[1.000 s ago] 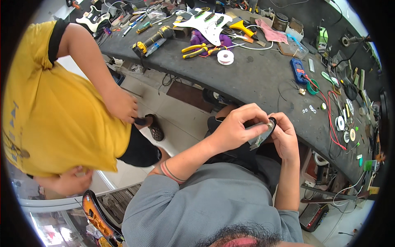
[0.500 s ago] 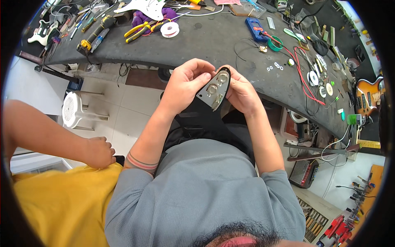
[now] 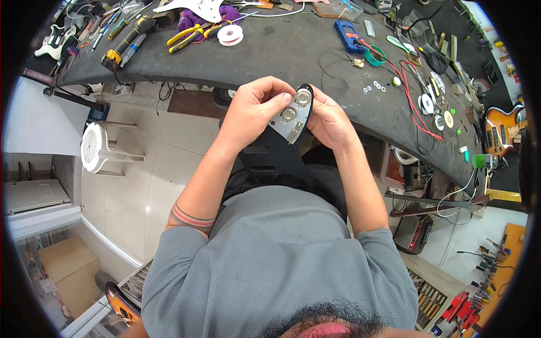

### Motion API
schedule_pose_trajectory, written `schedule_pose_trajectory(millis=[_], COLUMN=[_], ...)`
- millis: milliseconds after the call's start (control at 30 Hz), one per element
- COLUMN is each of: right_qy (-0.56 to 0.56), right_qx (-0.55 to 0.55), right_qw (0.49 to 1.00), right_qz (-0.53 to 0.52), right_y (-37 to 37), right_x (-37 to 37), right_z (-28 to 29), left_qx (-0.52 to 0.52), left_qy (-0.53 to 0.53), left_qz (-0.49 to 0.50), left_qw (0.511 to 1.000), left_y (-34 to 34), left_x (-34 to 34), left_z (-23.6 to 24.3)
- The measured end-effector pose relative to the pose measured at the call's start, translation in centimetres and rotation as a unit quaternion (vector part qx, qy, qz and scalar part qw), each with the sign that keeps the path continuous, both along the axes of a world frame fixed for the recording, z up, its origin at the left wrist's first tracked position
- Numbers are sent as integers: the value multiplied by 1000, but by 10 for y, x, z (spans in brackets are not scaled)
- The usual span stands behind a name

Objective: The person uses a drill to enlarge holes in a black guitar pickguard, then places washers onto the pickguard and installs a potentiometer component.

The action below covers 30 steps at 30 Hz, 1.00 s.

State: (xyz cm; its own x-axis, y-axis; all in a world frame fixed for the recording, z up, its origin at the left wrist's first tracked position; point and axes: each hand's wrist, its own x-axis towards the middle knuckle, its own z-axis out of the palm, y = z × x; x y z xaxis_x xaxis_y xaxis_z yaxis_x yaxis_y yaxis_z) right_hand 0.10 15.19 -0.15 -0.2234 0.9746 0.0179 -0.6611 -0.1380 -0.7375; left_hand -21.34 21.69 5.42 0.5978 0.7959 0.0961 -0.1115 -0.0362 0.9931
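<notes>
Just in front of the bench edge I hold a black guitar pickguard (image 3: pixel 270 149), its pointed end up and silver-lined back toward me. Two round potentiometers (image 3: pixel 288 114) and a small slim part (image 3: pixel 295 130) sit on that lining. My left hand (image 3: pixel 253 112) pinches the left edge between thumb and bent fingers. My right hand (image 3: pixel 331 121) is closed on the right edge near the tip, its fingertips partly hidden behind it. Lower down, the slotted black part of the pickguard hangs toward my lap.
The dark workbench (image 3: pixel 270 53) holds yellow-handled pliers (image 3: pixel 185 38), a wire spool (image 3: pixel 230 35), a cordless drill (image 3: pixel 121 50), a blue multimeter (image 3: pixel 348 36), red leads (image 3: pixel 414 107) and white washers (image 3: pixel 378 85). A white stool (image 3: pixel 93 147) stands on the left; a sunburst guitar (image 3: pixel 499 132) is far right.
The person in yellow at my left has gone out of view. The pickguard has tilted and shifted slightly left and up, with both my hands still on it.
</notes>
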Motion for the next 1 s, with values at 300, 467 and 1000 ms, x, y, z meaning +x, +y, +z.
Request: schedule_pose_trajectory(millis=[300, 467, 1000], right_qy=[-2, -35, -215], right_qx=[3, -7, 111], right_qw=[1000, 999, 966], right_qz=[2, -27, -88], right_y=[0, -4, -47], right_x=[-3, -3, -24], right_z=[5, 9, 102], left_qx=[-2, 10, 146], left_qy=[-17, 6, -86], left_qz=[3, -25, 4], left_qw=[1000, 1000, 986], left_y=[5, 1, -35], left_x=[0, 4, -26], left_z=[1, 6, 39])
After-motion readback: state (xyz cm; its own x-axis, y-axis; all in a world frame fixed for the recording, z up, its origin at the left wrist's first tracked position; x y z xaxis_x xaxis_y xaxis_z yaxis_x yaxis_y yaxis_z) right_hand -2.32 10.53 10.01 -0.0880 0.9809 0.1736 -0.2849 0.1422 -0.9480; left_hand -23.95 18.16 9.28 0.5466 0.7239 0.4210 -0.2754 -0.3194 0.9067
